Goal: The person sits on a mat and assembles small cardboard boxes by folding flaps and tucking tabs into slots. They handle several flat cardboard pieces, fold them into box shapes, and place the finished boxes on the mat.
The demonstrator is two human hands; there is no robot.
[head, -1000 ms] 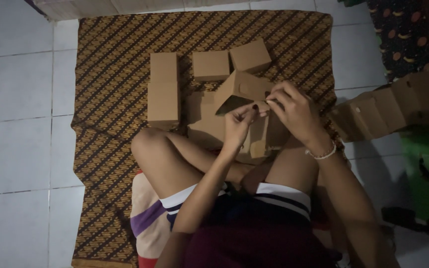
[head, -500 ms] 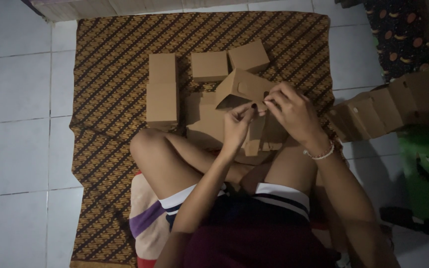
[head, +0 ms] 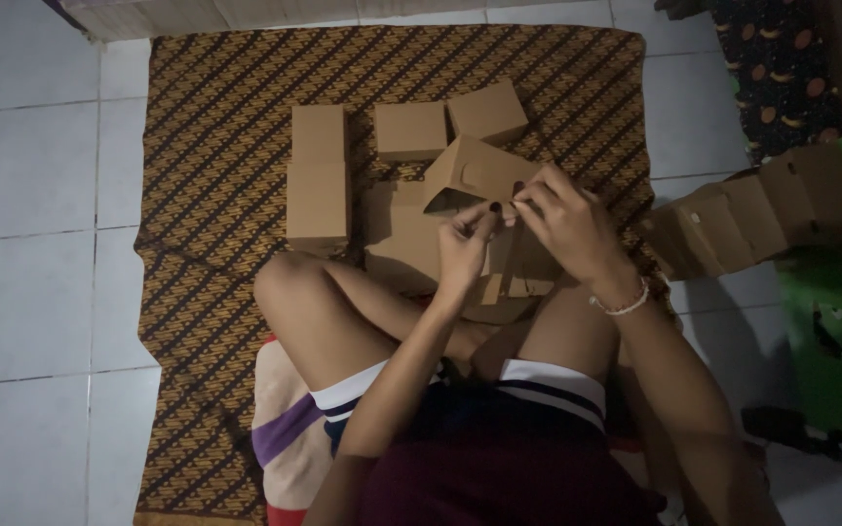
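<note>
Little has moved since the earlier frames: both hands stay on the same half-folded box (head: 475, 175), and only the fingers have shifted slightly along its flap. That box is brown cardboard, held up over the lap, tilted, with its open side facing down and left. The left hand (head: 462, 251) pinches the lower edge of the box between thumb and fingertips, dark nail polish showing. The right hand (head: 567, 226) closes its fingers on the flap at the box's right side, just beside the left hand's fingertips; a pale beaded bracelet (head: 621, 304) sits at its wrist. Both grips are narrow, closed on the cardboard.

Under the hands lies a pile of flat blanks (head: 411, 239), resting against the person's crossed legs. Beyond it, on the patterned cloth (head: 207, 146), stand finished boxes: a tall pair (head: 317, 175) end to end at the left, and two small ones (head: 445, 125) side by side, near the held box. To the right, off the cloth on the white tiled floor (head: 21, 244), a row of folded boxes (head: 752, 214) leans together, next to something green (head: 835, 331) that is too dim to make out.
</note>
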